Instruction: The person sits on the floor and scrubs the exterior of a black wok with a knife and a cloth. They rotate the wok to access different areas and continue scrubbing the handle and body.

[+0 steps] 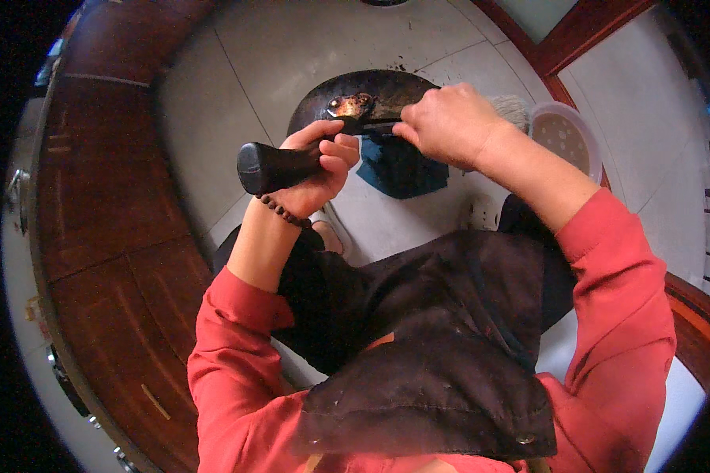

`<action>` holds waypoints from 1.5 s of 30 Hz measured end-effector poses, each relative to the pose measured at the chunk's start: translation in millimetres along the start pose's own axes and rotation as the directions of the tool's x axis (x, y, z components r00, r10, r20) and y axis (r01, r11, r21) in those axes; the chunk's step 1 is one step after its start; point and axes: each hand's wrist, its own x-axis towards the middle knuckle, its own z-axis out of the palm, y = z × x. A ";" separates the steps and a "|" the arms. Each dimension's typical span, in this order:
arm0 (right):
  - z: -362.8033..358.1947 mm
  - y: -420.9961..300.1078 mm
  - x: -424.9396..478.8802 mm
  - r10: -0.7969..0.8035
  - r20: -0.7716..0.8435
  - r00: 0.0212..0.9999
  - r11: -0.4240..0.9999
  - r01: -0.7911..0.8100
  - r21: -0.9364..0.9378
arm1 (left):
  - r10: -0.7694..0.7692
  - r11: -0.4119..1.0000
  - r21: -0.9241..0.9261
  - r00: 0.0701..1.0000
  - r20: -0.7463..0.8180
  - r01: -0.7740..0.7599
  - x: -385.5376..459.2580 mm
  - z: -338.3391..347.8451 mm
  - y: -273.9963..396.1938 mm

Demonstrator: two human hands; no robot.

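Note:
My left hand point(325, 165) grips the thick black handle point(278, 168) of a dark pan point(325, 88), which is tilted over the floor in front of me. A coppery handle bracket point(350, 105) with two shiny rivets shows on the pan's scorched surface. My right hand point(449, 121) is curled at the right side of the pan, fingertips against a thin dark edge near the rim. Whether it holds a small tool is hidden by the fingers. Below the pan lies a dark blue, angular piece point(402, 168), its material unclear.
Dark crumbs point(400, 64) are scattered on the tiled floor point(260, 53) beyond the pan. A pale stringy bundle point(512, 111) and a round tub point(594, 142) of cloudy liquid stand at right. Wooden cabinets point(112, 195) line the left; a wooden door frame point(591, 35) is at upper right.

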 end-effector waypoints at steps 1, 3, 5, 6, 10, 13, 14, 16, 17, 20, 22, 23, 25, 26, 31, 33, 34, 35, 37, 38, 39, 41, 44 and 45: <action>-5.8 2.7 -0.5 0.038 -0.013 0.999 0.999 -0.037 0.021 | 0.003 1.000 0.006 1.000 -0.002 -0.003 -0.3 0.1 0.3; -9.2 7.6 -0.7 0.100 0.001 0.995 0.994 -0.100 0.049 | 0.007 1.000 0.003 1.000 -0.007 -0.007 -1.0 1.1 -1.0; -8.6 13.1 1.2 0.147 0.053 0.988 0.987 -0.150 0.062 | 0.027 1.000 0.016 0.999 -0.019 -0.027 -2.5 3.2 -4.0; -8.3 15.3 3.7 0.183 0.090 0.979 0.977 -0.191 0.094 | 0.043 0.999 0.026 0.999 -0.027 -0.043 -1.7 4.2 -5.7; -6.3 20.2 18.9 0.224 0.219 0.950 0.935 -0.273 0.228 | 0.074 0.995 0.070 0.995 -0.071 -0.070 -1.8 9.3 -11.2; -4.0 27.4 29.1 0.129 0.311 0.942 0.901 -0.242 0.359 | 0.099 0.991 0.102 0.992 -0.084 -0.090 -3.4 8.2 -11.0; -5.4 26.2 31.9 0.087 0.336 0.938 0.896 -0.222 0.386 | 0.101 0.990 0.109 0.992 -0.082 -0.091 -3.0 7.5 -11.7; -8.4 22.8 34.3 0.071 0.350 0.934 0.896 -0.213 0.388 | 0.140 0.985 0.119 0.986 -0.095 -0.128 -3.3 8.1 -13.4; -10.7 20.4 34.0 0.101 0.339 0.935 0.904 -0.229 0.362 | 0.129 0.987 0.110 0.988 -0.090 -0.119 -3.4 7.8 -12.8; -8.6 24.6 30.2 0.068 0.252 0.965 0.934 -0.151 0.324 | 0.120 0.988 0.110 0.989 -0.089 -0.110 -2.3 9.6 -12.6; -6.6 27.1 30.1 0.008 0.188 0.982 0.958 -0.062 0.280 | 0.139 0.983 0.136 0.983 -0.121 -0.122 -2.8 11.6 -15.8; -6.4 27.9 30.9 -0.020 0.160 0.987 0.970 -0.019 0.241 | 0.142 0.982 0.139 0.982 -0.123 -0.125 -2.9 12.0 -14.9; -5.4 29.6 30.3 -0.070 0.100 0.993 0.984 0.052 0.171 | 0.147 0.982 0.140 0.982 -0.121 -0.129 -2.6 12.4 -14.3; -3.1 30.4 29.3 -0.089 0.065 0.994 0.986 0.079 0.144 | 0.148 0.981 0.143 0.981 -0.124 -0.130 -2.5 12.3 -14.8; -2.5 32.0 29.1 -0.194 -0.012 0.981 0.981 0.194 -0.007 | 0.155 0.978 0.160 0.980 -0.128 -0.134 -1.6 14.0 -16.1; -3.2 30.6 30.1 -0.210 -0.021 0.977 0.977 0.210 -0.027 | 0.137 0.983 0.136 0.984 -0.116 -0.121 -1.5 12.7 -15.3; -3.9 29.5 30.2 -0.210 -0.019 0.977 0.977 0.210 -0.037 | 0.129 0.986 0.125 0.986 -0.110 -0.115 -2.0 11.9 -14.7; -4.9 28.6 30.2 -0.210 -0.017 0.977 0.977 0.209 -0.047 | 0.128 0.986 0.120 0.986 -0.111 -0.114 -2.6 11.5 -14.6; -5.4 27.3 30.1 -0.175 -0.001 0.985 0.984 0.175 -0.038 | 0.122 0.988 0.110 0.987 -0.108 -0.110 -2.0 11.7 -14.5; -4.2 25.6 30.1 -0.142 0.011 0.990 0.990 0.142 -0.017 | 0.113 0.989 0.112 0.988 -0.102 -0.101 -1.6 11.3 -13.3; -3.8 23.6 30.0 -0.109 0.023 0.994 0.994 0.109 0.005 | 0.105 0.989 0.115 0.990 -0.096 -0.094 -1.9 10.7 -12.2; -8.3 22.9 30.5 -0.051 0.114 0.992 0.993 0.038 0.112 | 0.098 0.989 0.115 0.991 -0.092 -0.088 -2.8 11.2 -13.4; -10.3 24.2 30.6 -0.043 0.149 0.988 0.989 0.021 0.147 | 0.094 0.990 0.115 0.991 -0.097 -0.082 -2.3 13.6 -13.4; -9.5 24.0 29.9 -0.058 0.140 0.988 0.989 0.038 0.140 | 0.099 0.989 0.121 0.990 -0.103 -0.086 -3.2 13.2 -13.1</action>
